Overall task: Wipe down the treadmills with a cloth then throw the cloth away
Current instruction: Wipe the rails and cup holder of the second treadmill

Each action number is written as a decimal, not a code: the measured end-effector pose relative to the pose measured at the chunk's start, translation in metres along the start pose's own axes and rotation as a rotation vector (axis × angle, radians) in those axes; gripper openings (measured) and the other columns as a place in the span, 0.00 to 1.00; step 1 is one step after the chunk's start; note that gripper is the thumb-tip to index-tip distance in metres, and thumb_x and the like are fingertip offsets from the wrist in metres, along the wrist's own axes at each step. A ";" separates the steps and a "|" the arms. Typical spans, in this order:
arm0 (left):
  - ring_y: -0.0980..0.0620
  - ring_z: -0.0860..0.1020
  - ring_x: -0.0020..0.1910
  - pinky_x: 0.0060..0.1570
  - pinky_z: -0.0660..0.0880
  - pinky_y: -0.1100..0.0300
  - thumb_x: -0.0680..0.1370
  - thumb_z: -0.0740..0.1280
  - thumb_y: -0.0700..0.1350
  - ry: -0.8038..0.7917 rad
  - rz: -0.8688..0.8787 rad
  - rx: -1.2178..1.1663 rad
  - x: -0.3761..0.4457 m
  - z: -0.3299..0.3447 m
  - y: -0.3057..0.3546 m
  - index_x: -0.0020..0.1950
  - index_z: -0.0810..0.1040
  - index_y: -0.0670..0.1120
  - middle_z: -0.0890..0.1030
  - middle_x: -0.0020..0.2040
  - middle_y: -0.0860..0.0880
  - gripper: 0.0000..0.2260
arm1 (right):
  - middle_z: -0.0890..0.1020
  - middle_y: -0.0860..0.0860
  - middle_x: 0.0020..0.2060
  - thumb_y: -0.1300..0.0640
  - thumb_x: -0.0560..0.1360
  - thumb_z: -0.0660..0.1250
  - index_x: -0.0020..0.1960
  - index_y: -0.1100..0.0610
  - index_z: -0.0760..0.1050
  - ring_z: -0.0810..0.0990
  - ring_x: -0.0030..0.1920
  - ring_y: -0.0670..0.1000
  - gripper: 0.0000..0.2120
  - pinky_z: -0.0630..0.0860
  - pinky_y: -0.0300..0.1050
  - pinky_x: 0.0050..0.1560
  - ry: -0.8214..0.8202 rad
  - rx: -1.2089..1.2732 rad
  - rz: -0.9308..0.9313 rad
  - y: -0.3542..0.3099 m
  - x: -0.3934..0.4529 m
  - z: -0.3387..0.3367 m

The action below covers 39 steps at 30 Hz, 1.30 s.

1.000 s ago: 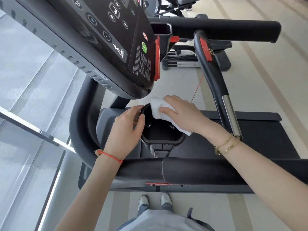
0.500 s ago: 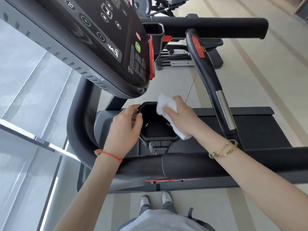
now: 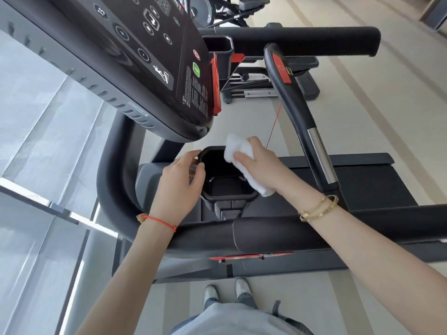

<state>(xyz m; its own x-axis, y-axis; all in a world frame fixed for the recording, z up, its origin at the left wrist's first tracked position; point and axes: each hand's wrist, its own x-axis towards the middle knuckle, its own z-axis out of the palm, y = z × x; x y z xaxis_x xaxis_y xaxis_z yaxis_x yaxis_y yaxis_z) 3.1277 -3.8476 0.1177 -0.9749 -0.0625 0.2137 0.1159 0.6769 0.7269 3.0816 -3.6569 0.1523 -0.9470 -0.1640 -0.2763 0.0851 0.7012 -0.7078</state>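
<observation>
We're standing at the treadmill (image 3: 242,238), both hands over the black cup holder (image 3: 227,180) that sits below the console (image 3: 135,56). Our left hand (image 3: 179,184) grips the holder's left rim, thumb curled over the inner edge, fingers wrapped on the outside. Our right hand (image 3: 261,163) holds the white cloth (image 3: 238,151), fingers curled on top, pressing it vs. the holder's right rim; the cloth is bunched, one end sticking up past the fingertips toward the console, the other end hanging out below the palm by the holder's near-right corner. Inside the holder: dark walls and a ribbed dark floor, no bottle or other item visible in it. A 2nd cup holder (image 3: 219,48) sits on the far side of the console; we can't see its contents. Red string bracelet (image 3: 159,220) on the left wrist, gold bracelets (image 3: 319,209) on the right. The padded front handlebar (image 3: 266,235) runs under both forearms. A red safety cord (image 3: 273,126) hangs just beyond the right hand. Belt (image 3: 362,180) lies to the right, under the curved grip w/ its metal sensor (image 3: 319,155). Our shoes (image 3: 227,292) are on the floor beside the machine.
</observation>
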 end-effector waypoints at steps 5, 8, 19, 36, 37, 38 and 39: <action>0.57 0.79 0.44 0.49 0.74 0.66 0.81 0.62 0.45 -0.005 -0.003 -0.007 0.000 -0.001 0.002 0.69 0.75 0.46 0.82 0.55 0.48 0.16 | 0.63 0.53 0.70 0.50 0.82 0.58 0.76 0.51 0.44 0.70 0.56 0.54 0.30 0.74 0.55 0.56 -0.008 0.153 0.021 0.019 -0.039 0.017; 0.61 0.78 0.42 0.48 0.73 0.71 0.81 0.62 0.45 -0.003 -0.005 0.002 0.000 -0.001 0.001 0.69 0.75 0.47 0.82 0.55 0.49 0.16 | 0.65 0.53 0.69 0.48 0.82 0.56 0.76 0.53 0.44 0.72 0.53 0.55 0.29 0.73 0.51 0.51 -0.013 0.122 0.050 0.018 -0.032 0.015; 0.68 0.76 0.40 0.43 0.67 0.80 0.80 0.64 0.43 0.037 0.003 0.034 -0.002 -0.002 0.004 0.64 0.77 0.45 0.77 0.45 0.54 0.13 | 0.75 0.43 0.40 0.43 0.80 0.58 0.59 0.49 0.69 0.74 0.44 0.50 0.13 0.66 0.42 0.40 -0.306 -0.523 -0.488 -0.020 0.056 -0.013; 0.71 0.75 0.43 0.46 0.65 0.82 0.80 0.65 0.44 0.018 -0.015 0.026 -0.001 -0.001 0.003 0.66 0.76 0.47 0.79 0.51 0.56 0.14 | 0.71 0.42 0.36 0.44 0.80 0.58 0.53 0.51 0.69 0.71 0.38 0.48 0.11 0.63 0.43 0.37 -0.145 -0.473 -0.504 -0.008 0.046 -0.009; 0.71 0.76 0.44 0.46 0.65 0.82 0.80 0.65 0.44 0.018 -0.016 0.024 -0.002 -0.001 0.003 0.66 0.76 0.48 0.80 0.52 0.55 0.14 | 0.73 0.42 0.38 0.45 0.80 0.59 0.56 0.51 0.71 0.73 0.41 0.49 0.11 0.63 0.45 0.39 -0.110 -0.399 -0.464 -0.001 0.041 -0.011; 0.69 0.76 0.44 0.47 0.65 0.82 0.80 0.64 0.44 0.019 -0.017 0.022 -0.002 -0.001 0.003 0.67 0.76 0.48 0.80 0.53 0.55 0.15 | 0.74 0.42 0.42 0.46 0.80 0.59 0.60 0.51 0.71 0.74 0.44 0.50 0.12 0.64 0.45 0.41 -0.083 -0.300 -0.416 0.008 0.035 -0.013; 0.67 0.77 0.44 0.47 0.65 0.82 0.80 0.64 0.44 0.017 -0.016 0.021 -0.002 -0.001 0.003 0.67 0.76 0.48 0.80 0.53 0.54 0.15 | 0.75 0.43 0.47 0.47 0.81 0.59 0.63 0.50 0.69 0.74 0.47 0.50 0.13 0.65 0.45 0.44 -0.067 -0.192 -0.364 0.015 0.027 -0.012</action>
<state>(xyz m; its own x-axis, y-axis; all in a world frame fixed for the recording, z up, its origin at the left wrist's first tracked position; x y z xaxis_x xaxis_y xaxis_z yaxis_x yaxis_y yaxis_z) 3.1301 -3.8462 0.1201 -0.9732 -0.0858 0.2132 0.0961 0.6908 0.7166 3.0534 -3.6423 0.1423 -0.8820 -0.4650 -0.0768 -0.3164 0.7050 -0.6347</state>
